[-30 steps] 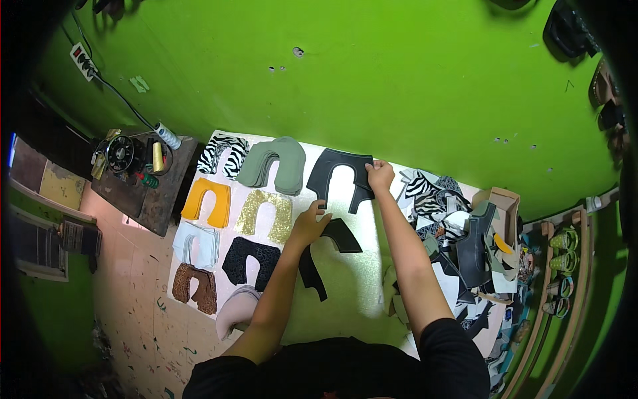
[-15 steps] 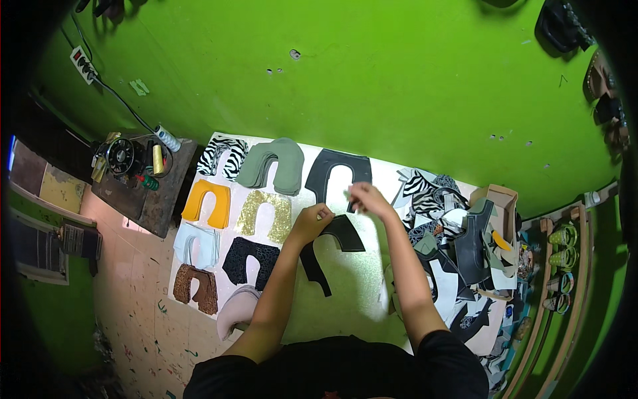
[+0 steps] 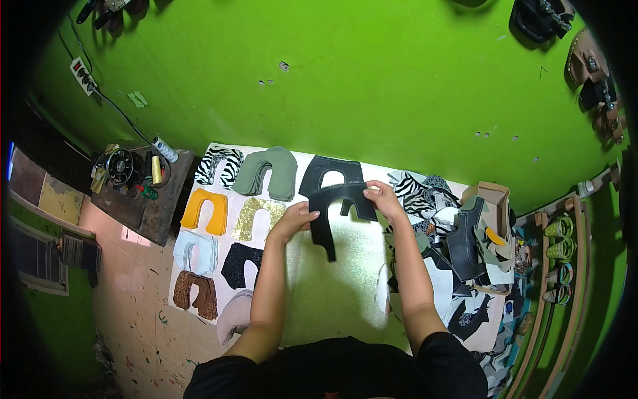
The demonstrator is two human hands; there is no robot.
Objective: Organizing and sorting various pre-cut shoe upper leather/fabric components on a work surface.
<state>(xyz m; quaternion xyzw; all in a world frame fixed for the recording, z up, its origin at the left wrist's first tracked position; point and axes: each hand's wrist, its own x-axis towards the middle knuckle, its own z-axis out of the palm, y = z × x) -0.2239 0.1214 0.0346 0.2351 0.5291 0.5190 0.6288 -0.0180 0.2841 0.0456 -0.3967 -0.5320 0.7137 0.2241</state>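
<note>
Both hands are clamped on one arched black cut-out [image 3: 320, 199], held at the middle of the view over the near part of another black piece [image 3: 318, 169], which lies flat on the white table [image 3: 376, 173] at 12 o'clock from it. Whether the two pieces touch cannot be told.

Taking the held cut-out as the centre of the dial, the left hand [image 3: 293, 219] is at 8 o'clock, thumb and fingers closed on the edge of its longer leg, which hangs toward 6. The right hand [image 3: 383, 198] is at 3 o'clock, pinching the upper edge near the other leg.

More arched pieces lie on the table: a grey-green stack [image 3: 282, 176] and zebra-striped pieces [image 3: 232, 170] toward 10, mustard ones [image 3: 191, 207] and gold glitter ones [image 3: 247, 219] toward 9, pale blue ones [image 3: 183, 251], black patterned ones [image 3: 233, 266] and brown spotted ones [image 3: 183, 290] toward 8, and a pinkish-beige stack [image 3: 232, 318] toward 7.

At 3 o'clock sits a heap of mixed offcuts [image 3: 463, 245] with an open carton [image 3: 488, 193] at its far side, and beyond these stands a wooden rack with green sandals [image 3: 560, 249].
</note>
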